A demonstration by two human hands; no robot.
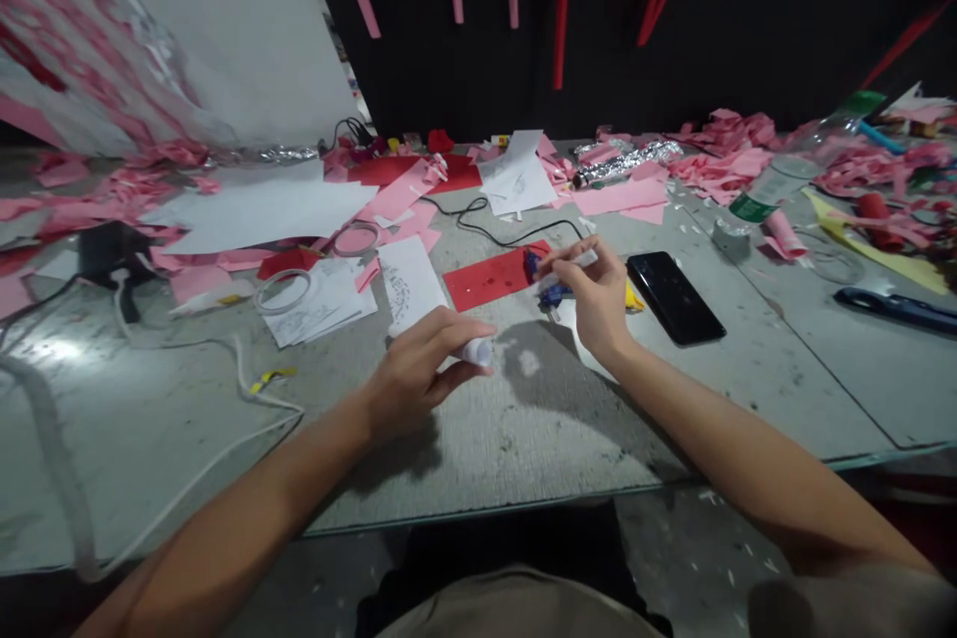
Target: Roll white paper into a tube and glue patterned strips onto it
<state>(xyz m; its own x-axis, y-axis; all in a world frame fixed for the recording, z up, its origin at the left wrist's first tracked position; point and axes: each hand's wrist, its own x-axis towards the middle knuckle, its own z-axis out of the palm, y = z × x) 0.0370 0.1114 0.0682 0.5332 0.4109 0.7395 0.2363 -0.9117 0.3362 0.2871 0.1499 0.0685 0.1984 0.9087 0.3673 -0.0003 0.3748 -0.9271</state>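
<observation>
My left hand [419,359] is closed around a small white cylinder [477,351], its round end facing right, low over the grey tabletop. Pinched between the fingers of my right hand [598,299] is a short whitish stick [575,263], tilted up to the right. Below that hand lies a blue tool [554,296] with a metal tip and a yellow part, perhaps a glue gun, partly hidden by the fingers. A red paper strip [485,281] with dark spots lies between my hands. Behind my left hand rests a white card [410,279] with a dark printed pattern.
A black phone [677,297] lies right of my right hand. Tape rolls [282,291] and printed sheets [321,304] are at left. Pink paper scraps [725,155], a plastic bottle [778,181] and a dark blue cutter [897,309] lie further off. A white cable [239,369] crosses the left side.
</observation>
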